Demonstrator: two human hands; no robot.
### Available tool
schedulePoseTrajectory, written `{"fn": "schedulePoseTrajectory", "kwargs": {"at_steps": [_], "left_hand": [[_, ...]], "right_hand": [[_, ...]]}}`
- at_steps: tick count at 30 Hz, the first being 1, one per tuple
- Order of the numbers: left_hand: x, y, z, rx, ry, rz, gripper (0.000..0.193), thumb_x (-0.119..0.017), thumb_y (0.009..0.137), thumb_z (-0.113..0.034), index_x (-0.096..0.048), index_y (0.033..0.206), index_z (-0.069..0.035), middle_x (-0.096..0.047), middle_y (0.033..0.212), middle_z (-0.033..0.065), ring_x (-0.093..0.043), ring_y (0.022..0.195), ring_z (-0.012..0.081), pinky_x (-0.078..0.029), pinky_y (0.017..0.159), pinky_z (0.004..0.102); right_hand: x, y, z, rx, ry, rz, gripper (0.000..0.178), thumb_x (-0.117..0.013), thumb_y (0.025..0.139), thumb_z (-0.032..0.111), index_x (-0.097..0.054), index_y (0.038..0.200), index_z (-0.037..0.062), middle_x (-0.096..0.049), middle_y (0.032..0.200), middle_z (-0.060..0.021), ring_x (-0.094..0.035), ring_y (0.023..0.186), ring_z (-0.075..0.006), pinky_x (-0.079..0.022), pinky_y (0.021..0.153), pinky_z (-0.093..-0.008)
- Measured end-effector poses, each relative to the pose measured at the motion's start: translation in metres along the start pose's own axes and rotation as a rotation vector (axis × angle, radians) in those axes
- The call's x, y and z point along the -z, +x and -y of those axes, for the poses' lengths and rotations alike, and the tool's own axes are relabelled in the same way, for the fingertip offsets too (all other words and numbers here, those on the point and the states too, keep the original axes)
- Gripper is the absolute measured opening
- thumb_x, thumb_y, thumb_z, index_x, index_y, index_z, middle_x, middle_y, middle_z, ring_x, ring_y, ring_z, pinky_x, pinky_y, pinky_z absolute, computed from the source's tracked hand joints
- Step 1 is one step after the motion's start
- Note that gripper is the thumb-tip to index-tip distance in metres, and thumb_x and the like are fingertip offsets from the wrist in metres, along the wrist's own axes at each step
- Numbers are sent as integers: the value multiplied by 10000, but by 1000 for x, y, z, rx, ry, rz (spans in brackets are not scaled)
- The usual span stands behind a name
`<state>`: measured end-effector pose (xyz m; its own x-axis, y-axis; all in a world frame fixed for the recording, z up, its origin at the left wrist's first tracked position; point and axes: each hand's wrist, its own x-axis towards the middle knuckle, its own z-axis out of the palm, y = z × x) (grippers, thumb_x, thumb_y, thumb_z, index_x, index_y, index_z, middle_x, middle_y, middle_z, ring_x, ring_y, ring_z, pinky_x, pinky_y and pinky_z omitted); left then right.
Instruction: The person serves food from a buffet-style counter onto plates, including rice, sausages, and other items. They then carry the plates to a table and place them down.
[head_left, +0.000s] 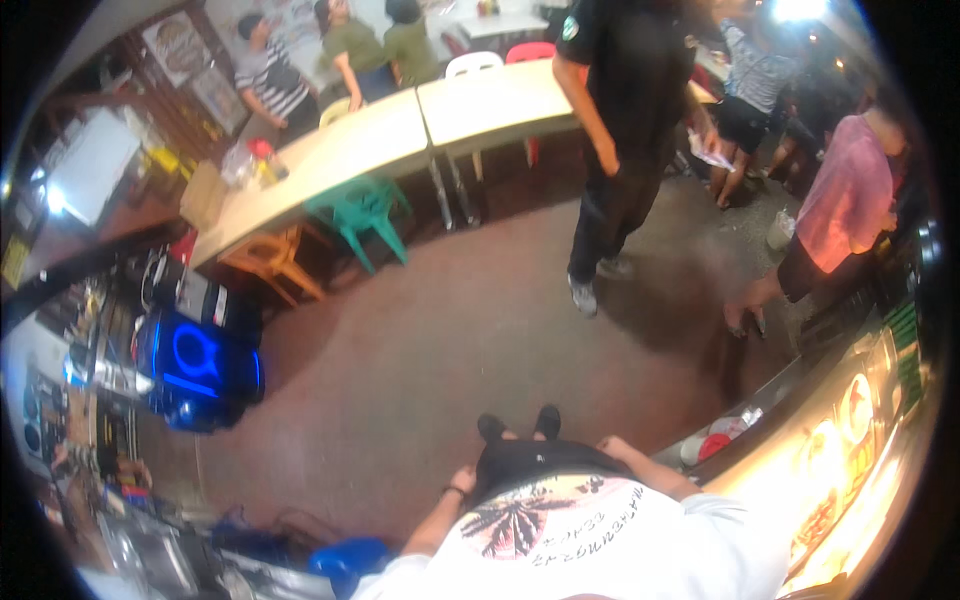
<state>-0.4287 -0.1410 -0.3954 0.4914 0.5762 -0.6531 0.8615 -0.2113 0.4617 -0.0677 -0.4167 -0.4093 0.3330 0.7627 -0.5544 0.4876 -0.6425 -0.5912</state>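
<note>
The left hand [463, 480] and right hand [614, 447] of the person beside me hang at either side of the dark shorts [540, 462]; no object shows in either, but the fingers are too small to tell whether they are relaxed or clenched. The shorts lie between the hands, just beside both; contact at the cloth cannot be confirmed. The arms appear lowered simply because the wearer stands at rest, dark shoes [547, 420] ahead. Out past the right hand, near it but apart, is a red round item [713, 446] by a brightly lit bench [860, 480], presumably put at that edge for easy reach. Well apart on the left stands a blue-lit box [195, 355], likely set aside to leave the walkway usable. Farther out, a green chair [365, 215] and an orange chair [270, 258] stand against a long pale bench [360, 150], apparently placed for seating. Before it, a person in black [640, 90] holds a pale, blurred item [710, 152], kept low, perhaps for carrying; a person in pink [845, 195] stands at the right.
</note>
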Motion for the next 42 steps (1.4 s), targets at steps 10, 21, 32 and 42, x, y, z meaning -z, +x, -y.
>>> {"fn": "schedulePoseTrajectory", "kwargs": {"at_steps": [10, 21, 32, 42], "left_hand": [[72, 148, -26, -344, 507, 342, 404, -416, 896, -311, -600, 1030, 23, -624, 993, 221, -604, 906, 357, -471, 794, 441], [184, 270, -261, -418, 92, 455, 268, -543, 850, -204, -617, 1057, -51, -659, 891, 100, -638, 765, 218, -509, 674, 329], [98, 265, -296, -1296, 1559, 1109, 333, -531, 836, -277, -627, 1082, -75, -660, 977, 143, -633, 889, 258, -490, 771, 361], [-54, 28, -341, -896, 861, 1394, 258, -534, 882, -145, -565, 1130, -79, -650, 883, 77, -649, 741, 194, -489, 572, 293]], "right_hand": [[11, 3, -27, -496, 315, -131, 194, -523, 815, 153, -675, 795, 34, -662, 786, -127, -629, 677, -251, -510, 615, -385], [41, -12, 59, -534, 1104, -731, 287, -588, 795, 86, -587, 1078, 38, -635, 725, -73, -583, 517, -145, -460, 407, -287], [-86, -175, 389, -964, 724, -2144, 205, -559, 843, 90, -625, 1027, 30, -646, 907, -110, -622, 842, -192, -489, 782, -316], [-312, -308, 696, -3022, 6, -1922, 207, -574, 807, 67, -599, 1008, 25, -545, 991, -132, -528, 947, -299, -436, 817, -390]]}}
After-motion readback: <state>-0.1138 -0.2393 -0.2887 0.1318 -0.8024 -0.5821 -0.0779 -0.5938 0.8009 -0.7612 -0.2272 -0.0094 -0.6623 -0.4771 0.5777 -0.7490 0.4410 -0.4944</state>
